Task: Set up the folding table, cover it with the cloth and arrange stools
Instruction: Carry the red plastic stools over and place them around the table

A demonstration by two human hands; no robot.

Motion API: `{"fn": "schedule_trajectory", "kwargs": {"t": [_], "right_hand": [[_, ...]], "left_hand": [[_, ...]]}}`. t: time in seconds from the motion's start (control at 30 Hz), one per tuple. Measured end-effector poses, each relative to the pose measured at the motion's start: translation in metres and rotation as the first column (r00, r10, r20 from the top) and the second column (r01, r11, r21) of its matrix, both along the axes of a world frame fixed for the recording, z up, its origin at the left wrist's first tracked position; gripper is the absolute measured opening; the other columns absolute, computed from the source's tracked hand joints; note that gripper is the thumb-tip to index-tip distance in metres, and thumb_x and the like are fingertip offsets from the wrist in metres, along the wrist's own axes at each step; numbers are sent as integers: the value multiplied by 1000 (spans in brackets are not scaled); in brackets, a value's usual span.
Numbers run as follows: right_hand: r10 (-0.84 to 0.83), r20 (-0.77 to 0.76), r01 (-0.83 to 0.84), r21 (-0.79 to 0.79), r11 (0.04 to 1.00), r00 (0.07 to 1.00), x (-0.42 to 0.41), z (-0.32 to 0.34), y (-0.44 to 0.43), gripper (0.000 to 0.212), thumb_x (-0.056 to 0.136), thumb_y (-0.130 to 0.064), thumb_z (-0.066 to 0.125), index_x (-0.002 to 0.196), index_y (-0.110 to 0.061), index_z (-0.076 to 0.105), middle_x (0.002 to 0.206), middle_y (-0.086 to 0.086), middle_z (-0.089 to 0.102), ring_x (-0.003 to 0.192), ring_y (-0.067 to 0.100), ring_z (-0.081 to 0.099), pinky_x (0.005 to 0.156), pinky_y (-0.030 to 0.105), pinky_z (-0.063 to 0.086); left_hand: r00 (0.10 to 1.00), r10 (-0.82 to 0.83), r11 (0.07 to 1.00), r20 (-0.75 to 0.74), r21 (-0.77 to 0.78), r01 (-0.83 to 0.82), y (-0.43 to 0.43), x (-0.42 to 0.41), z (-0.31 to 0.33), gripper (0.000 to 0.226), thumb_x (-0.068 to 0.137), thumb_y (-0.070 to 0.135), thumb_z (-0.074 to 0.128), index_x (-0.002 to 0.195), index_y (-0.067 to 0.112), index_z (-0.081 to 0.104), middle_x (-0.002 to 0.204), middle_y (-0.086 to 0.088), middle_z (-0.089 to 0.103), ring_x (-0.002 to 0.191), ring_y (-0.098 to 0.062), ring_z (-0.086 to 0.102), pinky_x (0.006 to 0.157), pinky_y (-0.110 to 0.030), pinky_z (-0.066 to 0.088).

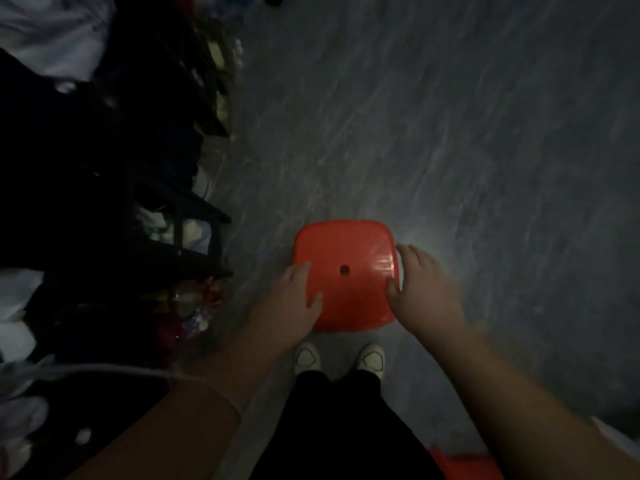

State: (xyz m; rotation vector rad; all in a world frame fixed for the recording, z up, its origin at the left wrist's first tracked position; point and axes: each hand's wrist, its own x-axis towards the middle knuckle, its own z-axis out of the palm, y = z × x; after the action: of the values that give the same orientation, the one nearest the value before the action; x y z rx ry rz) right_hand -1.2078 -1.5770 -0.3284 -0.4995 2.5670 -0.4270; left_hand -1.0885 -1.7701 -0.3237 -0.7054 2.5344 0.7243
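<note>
I am looking down through the head camera from far away, and it is dark; the red stool is low over the grey floor, just in front of the white shoes. The left hand holds the left edge of the seat, thumb on top; the right hand holds the right edge the same way, thumb on top and fingers round the rim. Both hands are closed on the stool, not wide; I cannot tell if it is lifted or sits on the floor, as its legs hide under the seat.

I think this is the stool step; I see no table and no cloth here, so I cannot say how those parts went. A dark rack full of stuff is close on the left; another red thing peeks in at the bottom, maybe a second stool.

Next, I think the stool must go to the table; that needs a firm hold on both sides, a level lift, and care not to bump the rack.
</note>
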Motion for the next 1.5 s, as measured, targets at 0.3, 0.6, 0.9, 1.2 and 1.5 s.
{"fn": "schedule_trajectory", "kwargs": {"t": [0.3, 0.6, 0.9, 1.2, 1.5], "right_hand": [[-253, 151, 257, -2, 967, 956, -32, -225, -8, 102, 86, -55, 67, 158, -10, 10, 160, 17, 25, 143, 37, 31, 115, 52, 31], [-375, 273, 411, -85, 908, 886, -25, -263, -10, 95, 76, -61, 67, 149, -22, 21, 137, 9, 56, 116, 30, 61, 98, 51, 50], [-403, 180, 426, -117, 897, 897, -41, -108, -19, 95, 79, -56, 70, 152, -22, 20, 138, 11, 55, 121, 32, 58, 96, 40, 46], [-429, 105, 441, -232, 867, 897, -20, 170, -19, 113, 66, -70, 69, 153, -24, 14, 142, 9, 54, 124, 30, 58, 102, 46, 47], [-445, -115, 409, -244, 879, 888, 48, 306, -8, 120, 80, -66, 66, 157, -18, -13, 151, 25, 33, 130, 42, 48, 104, 49, 40]], "left_hand": [[920, 392, 913, 10, 121, -390, -25, -36, -226, 105, 85, 46, 71, 159, 20, 2, 163, -12, 19, 147, -29, 26, 120, -48, 26], [900, 436, 899, 10, 38, -437, -18, -41, -260, 116, 80, 48, 75, 159, 23, -6, 161, -18, 15, 143, -35, 31, 114, -49, 30], [936, 347, 933, -53, 127, -338, -38, -56, -109, 104, 83, 47, 73, 158, 33, 3, 158, -20, 19, 138, -35, 39, 113, -43, 34], [955, 212, 970, -205, 161, -180, -57, -58, 154, 100, 83, 49, 72, 158, 39, 6, 161, -19, 14, 140, -34, 38, 115, -43, 35], [910, 106, 993, -401, 91, -76, -55, -23, 297, 98, 84, 49, 72, 158, 36, 10, 159, -16, 18, 138, -32, 41, 113, -38, 35]]}}
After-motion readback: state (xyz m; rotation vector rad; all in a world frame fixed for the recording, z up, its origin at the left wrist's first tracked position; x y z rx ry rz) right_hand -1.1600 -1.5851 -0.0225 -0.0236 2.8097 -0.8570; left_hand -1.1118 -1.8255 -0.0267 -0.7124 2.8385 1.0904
